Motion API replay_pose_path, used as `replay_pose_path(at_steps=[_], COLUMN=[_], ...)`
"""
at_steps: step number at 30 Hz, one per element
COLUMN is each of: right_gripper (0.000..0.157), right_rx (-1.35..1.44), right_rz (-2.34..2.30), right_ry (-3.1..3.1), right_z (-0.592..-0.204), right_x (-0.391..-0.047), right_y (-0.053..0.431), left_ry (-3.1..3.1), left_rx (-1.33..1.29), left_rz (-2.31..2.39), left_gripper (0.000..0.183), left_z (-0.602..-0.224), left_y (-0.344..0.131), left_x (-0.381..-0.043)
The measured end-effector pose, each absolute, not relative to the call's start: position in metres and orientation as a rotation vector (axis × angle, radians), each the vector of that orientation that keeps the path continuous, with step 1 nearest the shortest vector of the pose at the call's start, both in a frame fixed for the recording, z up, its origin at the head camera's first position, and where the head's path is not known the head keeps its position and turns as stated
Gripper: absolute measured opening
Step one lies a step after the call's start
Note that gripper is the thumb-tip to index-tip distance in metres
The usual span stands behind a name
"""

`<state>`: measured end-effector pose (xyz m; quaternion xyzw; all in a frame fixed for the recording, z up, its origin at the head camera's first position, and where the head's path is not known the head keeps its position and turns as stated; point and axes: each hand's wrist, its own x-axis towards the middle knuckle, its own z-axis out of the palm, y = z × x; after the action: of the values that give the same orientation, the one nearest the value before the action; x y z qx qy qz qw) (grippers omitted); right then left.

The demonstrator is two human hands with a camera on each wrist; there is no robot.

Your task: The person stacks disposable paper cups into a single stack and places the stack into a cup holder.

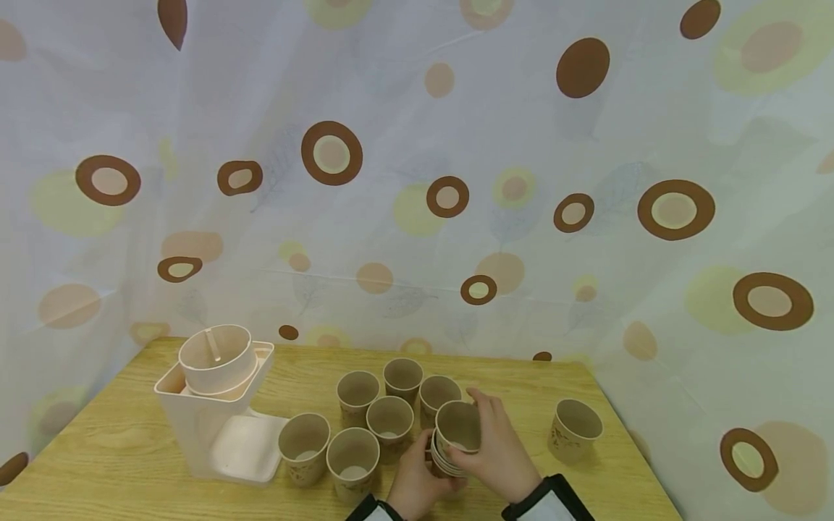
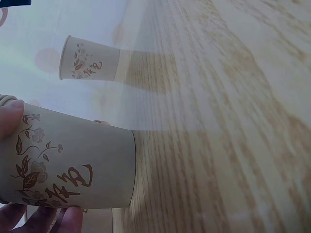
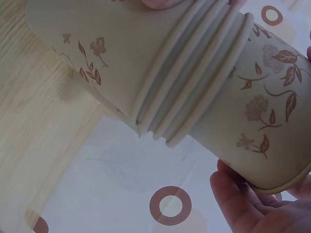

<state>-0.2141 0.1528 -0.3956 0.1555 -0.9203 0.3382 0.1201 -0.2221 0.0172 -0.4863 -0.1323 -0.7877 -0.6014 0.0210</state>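
A stack of nested paper cups (image 1: pixel 443 462) with brown floral print stands near the table's front. My left hand (image 1: pixel 417 477) grips the lower part of this stack. The uppermost cup (image 3: pixel 265 92) is held by my right hand (image 1: pixel 503 450), thumb on the near side and fingers around the far side. In the right wrist view its lower part is inside the stack, and several rims (image 3: pixel 194 73) lie close together below it. The left wrist view shows the lowest cup's printed wall (image 2: pixel 73 160) between the left thumb and fingers.
Several single cups (image 1: pixel 389 418) stand upright left of and behind the stack. One separate cup (image 1: pixel 576 427) stands at the right. At the left is a white plastic stand with a round holder (image 1: pixel 218 362). A patterned curtain (image 1: pixel 404 239) hangs behind the wooden table (image 1: pixel 508 369).
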Motion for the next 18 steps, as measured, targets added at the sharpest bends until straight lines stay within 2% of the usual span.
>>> replay_pose_path(at_steps=[18], right_gripper=[0.08], right_rx=[0.492], right_rz=[0.975], right_ry=[-2.692], right_z=[-0.4057], right_x=[-0.2172], right_y=[0.1539], left_ry=[-2.441], left_rx=[-0.406], left_rz=[-1.879], left_gripper=[0.069], left_z=[-0.4836], left_y=[0.0169], left_x=[-0.2208])
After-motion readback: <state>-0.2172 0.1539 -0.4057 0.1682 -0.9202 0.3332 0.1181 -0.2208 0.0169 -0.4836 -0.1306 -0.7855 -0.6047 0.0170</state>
